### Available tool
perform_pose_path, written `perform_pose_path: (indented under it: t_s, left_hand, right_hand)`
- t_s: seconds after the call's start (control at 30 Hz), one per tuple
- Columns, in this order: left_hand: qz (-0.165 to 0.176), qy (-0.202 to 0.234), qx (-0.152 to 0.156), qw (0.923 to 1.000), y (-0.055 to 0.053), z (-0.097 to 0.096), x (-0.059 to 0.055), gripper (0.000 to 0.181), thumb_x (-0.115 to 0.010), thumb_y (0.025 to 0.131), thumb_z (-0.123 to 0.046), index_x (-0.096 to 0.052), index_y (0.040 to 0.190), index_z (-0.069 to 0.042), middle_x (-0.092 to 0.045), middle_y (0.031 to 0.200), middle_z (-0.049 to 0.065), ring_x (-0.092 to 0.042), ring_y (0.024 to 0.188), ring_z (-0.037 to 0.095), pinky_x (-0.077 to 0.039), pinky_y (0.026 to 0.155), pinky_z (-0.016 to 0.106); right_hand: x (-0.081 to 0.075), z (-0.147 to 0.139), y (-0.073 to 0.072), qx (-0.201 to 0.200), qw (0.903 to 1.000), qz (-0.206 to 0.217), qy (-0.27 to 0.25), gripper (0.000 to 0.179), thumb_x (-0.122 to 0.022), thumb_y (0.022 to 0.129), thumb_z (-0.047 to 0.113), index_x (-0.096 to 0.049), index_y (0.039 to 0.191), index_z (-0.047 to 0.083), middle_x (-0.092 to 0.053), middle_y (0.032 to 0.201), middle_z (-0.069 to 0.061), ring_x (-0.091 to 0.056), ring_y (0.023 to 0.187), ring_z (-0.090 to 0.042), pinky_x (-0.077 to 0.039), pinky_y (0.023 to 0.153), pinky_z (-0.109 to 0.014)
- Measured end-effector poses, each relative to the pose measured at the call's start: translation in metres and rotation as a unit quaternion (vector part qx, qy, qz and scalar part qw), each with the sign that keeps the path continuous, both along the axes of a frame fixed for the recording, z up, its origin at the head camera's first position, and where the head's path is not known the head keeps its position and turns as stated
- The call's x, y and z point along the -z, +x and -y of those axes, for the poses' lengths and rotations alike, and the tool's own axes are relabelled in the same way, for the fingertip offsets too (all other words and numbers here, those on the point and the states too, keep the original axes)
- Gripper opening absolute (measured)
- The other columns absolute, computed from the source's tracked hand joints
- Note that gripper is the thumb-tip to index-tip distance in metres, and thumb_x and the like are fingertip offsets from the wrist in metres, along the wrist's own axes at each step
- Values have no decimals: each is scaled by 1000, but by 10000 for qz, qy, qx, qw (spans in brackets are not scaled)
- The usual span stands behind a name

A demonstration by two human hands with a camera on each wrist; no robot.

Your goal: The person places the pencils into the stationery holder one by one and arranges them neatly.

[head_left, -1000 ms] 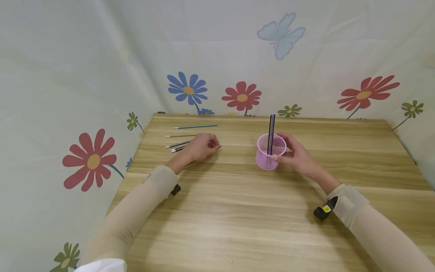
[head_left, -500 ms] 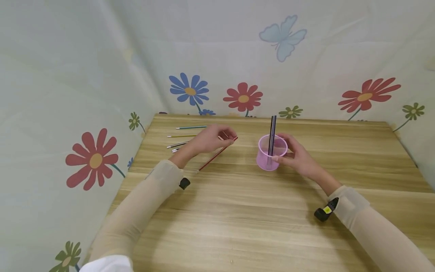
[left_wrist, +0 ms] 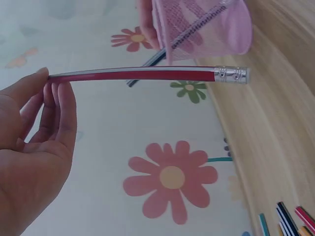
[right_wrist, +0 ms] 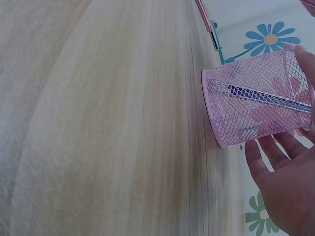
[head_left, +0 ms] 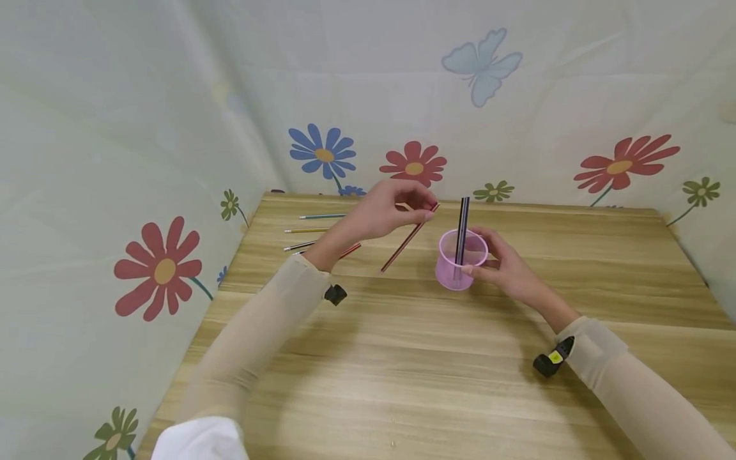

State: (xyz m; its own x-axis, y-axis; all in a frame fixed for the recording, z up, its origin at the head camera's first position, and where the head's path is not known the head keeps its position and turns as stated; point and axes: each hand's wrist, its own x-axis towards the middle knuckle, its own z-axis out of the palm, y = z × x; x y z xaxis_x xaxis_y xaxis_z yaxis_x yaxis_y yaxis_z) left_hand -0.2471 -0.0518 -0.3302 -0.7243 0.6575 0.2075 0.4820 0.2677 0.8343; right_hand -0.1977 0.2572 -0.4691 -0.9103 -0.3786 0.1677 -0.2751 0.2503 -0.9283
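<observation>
Between thumb and fingertips, my left hand (head_left: pixel 391 209) pinches a red pencil (head_left: pixel 407 243) near its upper end. The pencil slants above the table, its metal-banded eraser end (left_wrist: pixel 231 74) hanging lower, left of a pink mesh pencil cup (head_left: pixel 448 273). My right hand (head_left: pixel 512 265) grips that cup from the right, thumb at the near side of the rim and fingers round the far side. Dark striped pencils (head_left: pixel 462 231) lean upright inside the cup; their exact number is unclear. In the right wrist view the cup's base (right_wrist: pixel 212 110) meets the table.
On the wooden table (head_left: pixel 402 358), left of the cup, lie a teal pencil (head_left: pixel 322 216), a yellow pencil (head_left: pixel 307 230), a black striped pencil (head_left: pixel 299 245) and a red pencil (head_left: pixel 351 251), partly behind the left forearm. Flower-printed cloth (head_left: pixel 356 96) hangs behind and at the sides.
My left hand has lifted the red pencil off the table among the others and carried it right and up, closer to the cup. The right hand and cup have stayed in place.
</observation>
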Motion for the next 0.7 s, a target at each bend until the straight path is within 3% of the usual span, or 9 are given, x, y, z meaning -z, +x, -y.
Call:
perform_pose_path:
  t_s: [0.23,0.4,0.7]
  left_hand:
    - [-236,429,93,9988,-3,-10,-15,24,-80,98,-20,-75,120,-11,-74,109,-1,-70,100,16,-59,90,32]
    - [-260,810,118,9963,-7,-18,-19,23,-80,98,-19,-74,118,-9,-74,106,2,-69,98,18,-59,89,34]
    - [-140,1673,-286,9854,-12,-30,-19,23,-78,99,-14,-71,119,-5,-73,107,7,-72,98,22,-61,89,38]
  right_hand:
    - [0,2,-2,-52,10000,4,26,80,-79,96,5,-34,161,6,-47,154,-18,-45,144,-38,-47,112,-54]
    - [1,1,-2,-19,10000,-11,-3,80,-79,95,5,-33,161,5,-48,153,-20,-46,142,-39,-50,110,-47]
    - [1,0,-1,-8,10000,-51,58,81,-79,95,5,-33,162,5,-48,153,-20,-46,143,-39,-52,108,-36]
